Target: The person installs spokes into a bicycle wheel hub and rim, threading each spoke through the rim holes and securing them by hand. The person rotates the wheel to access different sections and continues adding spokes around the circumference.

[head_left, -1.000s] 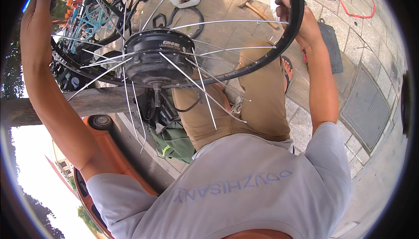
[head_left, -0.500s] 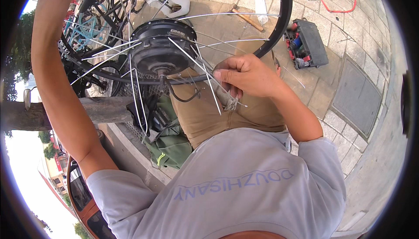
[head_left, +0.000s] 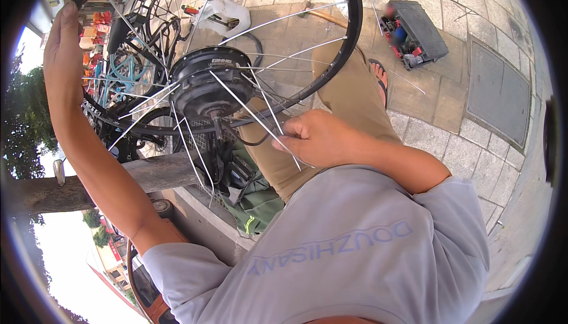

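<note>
A bicycle wheel with a black rim and a black hub motor hangs in front of me, its silver spokes fanning loosely from the hub. My left hand is raised at the far left and grips the rim there. Below the hub, over my lap, my right hand pinches one loose spoke that runs down from the hub. I sit in khaki trousers with a sandalled foot on the paving.
An open black toolbox lies on the brick paving at upper right, near a metal ground cover. Parked bicycles stand at upper left. A green bag sits by my leg. A tree trunk crosses at left.
My right hand left the rim at upper right and came down to the spokes near the hub, where it now holds one. The wheel has shifted slightly to the right in view.
</note>
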Available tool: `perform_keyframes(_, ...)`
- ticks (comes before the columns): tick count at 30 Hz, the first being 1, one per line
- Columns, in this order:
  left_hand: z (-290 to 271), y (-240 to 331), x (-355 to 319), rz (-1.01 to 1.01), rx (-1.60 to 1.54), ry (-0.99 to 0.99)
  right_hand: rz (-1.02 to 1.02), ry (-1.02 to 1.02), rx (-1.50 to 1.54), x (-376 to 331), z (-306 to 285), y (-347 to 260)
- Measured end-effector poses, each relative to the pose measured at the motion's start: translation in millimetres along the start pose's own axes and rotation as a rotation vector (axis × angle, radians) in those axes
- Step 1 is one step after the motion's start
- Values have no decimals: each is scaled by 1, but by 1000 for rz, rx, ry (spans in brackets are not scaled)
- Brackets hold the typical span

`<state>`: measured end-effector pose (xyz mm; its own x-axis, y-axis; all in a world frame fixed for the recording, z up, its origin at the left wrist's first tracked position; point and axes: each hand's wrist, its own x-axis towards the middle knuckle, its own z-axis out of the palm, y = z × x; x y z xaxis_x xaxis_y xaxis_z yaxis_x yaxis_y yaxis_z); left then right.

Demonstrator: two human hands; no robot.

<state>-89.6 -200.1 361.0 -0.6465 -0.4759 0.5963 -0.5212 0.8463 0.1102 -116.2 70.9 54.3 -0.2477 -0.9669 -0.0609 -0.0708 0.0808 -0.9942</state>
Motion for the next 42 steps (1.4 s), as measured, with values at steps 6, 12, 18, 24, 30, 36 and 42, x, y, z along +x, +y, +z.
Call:
perform_keyframes(6, -2, -12, 8, -24, 53, 17, 98, 127, 97, -28, -19, 5)
perform_keyframes(12, -2, -10, 6, 14, -17, 49, 7, 338, -53, -27, -68, 48)
perform_keyframes(18, -4, -21, 10, 24, 14, 64, 52, 237, -735, -19, -102, 39)
perform_keyframes(24, -5, -20, 5, 8, 1, 71, 98, 169, -1079, -21, -120, 1)
perform_keyframes(30, -4, -27, 9, 50, 6, 84, -86, 73, -903, 1, -121, -15)
perform_keyframes(36, -5, -13, -1, 48, -33, 75, -401, 113, -395, 57, -86, -6)
perform_keyframes(42, -7, -2, -7, 22, -21, 63, -298, -63, -334, 70, -96, 5)
